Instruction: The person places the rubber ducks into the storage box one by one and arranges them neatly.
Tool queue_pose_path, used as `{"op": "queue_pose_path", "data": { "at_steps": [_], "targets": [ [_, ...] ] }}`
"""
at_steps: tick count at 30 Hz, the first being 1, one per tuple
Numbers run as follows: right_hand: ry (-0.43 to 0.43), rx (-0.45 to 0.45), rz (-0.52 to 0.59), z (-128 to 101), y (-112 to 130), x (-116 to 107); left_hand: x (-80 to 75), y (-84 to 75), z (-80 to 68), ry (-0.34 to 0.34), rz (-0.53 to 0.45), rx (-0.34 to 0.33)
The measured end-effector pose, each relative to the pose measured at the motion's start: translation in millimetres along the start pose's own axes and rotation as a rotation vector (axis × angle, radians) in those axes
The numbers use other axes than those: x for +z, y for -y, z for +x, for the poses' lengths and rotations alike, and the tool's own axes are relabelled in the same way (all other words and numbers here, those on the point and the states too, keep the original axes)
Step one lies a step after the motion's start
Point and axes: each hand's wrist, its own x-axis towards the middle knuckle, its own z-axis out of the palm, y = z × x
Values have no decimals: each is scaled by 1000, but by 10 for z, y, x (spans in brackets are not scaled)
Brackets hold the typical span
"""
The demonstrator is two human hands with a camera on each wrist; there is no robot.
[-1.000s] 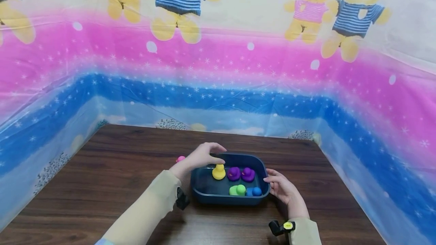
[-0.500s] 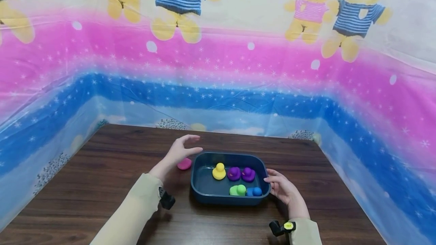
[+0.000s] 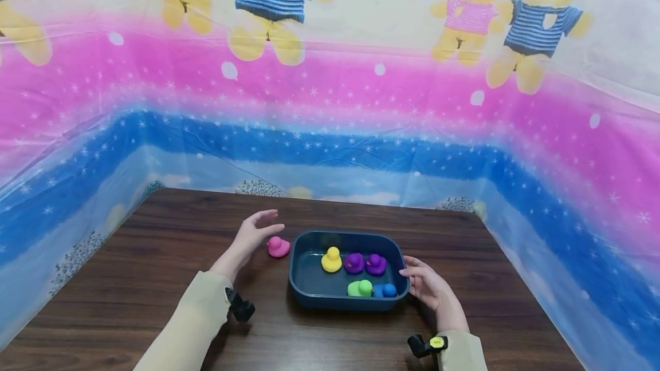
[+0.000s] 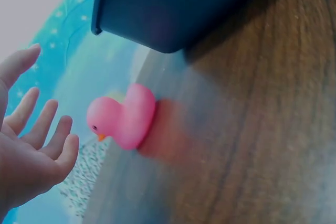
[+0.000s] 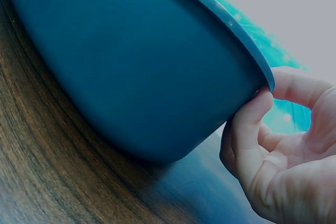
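— Largest first?
— Dark wooden table [image 3: 154, 268], backed by a teddy-bear curtain [image 3: 330, 73]. Then a dark blue tub [image 3: 309, 293] near the middle, holding yellow [image 3: 331, 260], two purple [image 3: 354, 263], green [image 3: 360, 288] and blue [image 3: 384, 290] ducks.
— And the hands?
— Right hand [image 3: 425, 285] at the tub's right rim, fingers curled against the wall under the lip. Left hand [image 3: 250, 236] spread and relaxed, gripping nothing.
— Smallest?
— Pink duck [image 3: 278, 247] upright on the table, just beside the tub's left wall, near the left palm, not touching.

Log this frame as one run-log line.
left hand: open, beside pink duck, not touching | right hand: grip on tub rim | five ducks in tub | pink duck on table
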Motion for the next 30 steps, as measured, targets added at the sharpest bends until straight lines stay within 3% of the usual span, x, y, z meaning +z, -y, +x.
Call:
{"op": "queue_pose_path", "data": {
  "at_steps": [12, 21, 30],
  "targets": [
    [12, -21, 25, -21, -1, 8, 38, 262, 7, 27, 0, -70],
    [18, -18, 27, -19, 2, 9, 71, 312, -70, 38, 40, -31],
    [33, -34, 16, -25, -4, 1, 88, 364, -16, 47, 36, -105]
  ]
}}
